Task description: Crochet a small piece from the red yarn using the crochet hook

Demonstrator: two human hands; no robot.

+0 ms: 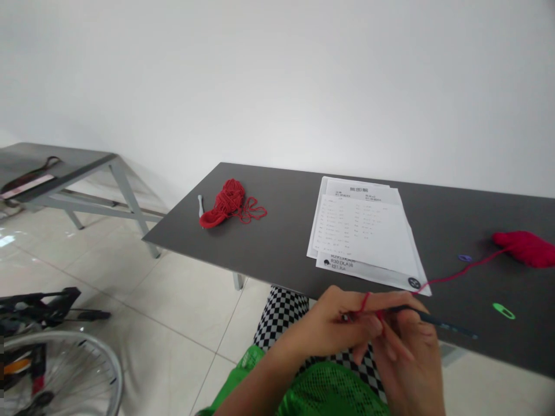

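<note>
- Head view: the left hand (347, 323) slants in palm-down, smooth pink-red strand (466, 270) looped over a finger; its fingertips bunch together, but I cannot tell what they pinch.
- Right hand (410, 346), wrist low and fingers curled, pinches a slim, dark hook (448, 326) aslant above the dark, matte table (286, 254).
- Fingers hide the hook's tip and any stitches.
- Flat plastic markers, green (503, 311) and purple (465, 257), lie on the table near the strand.
- Pink-red ball (526, 248), soft and elongated, is cut off at the right edge.
- Thin paper sheets (364, 231) overlap; the handwriting is faint.
- At the table's left, loose red yarn (229, 199) tangles beside a grey hook (200, 205).
</note>
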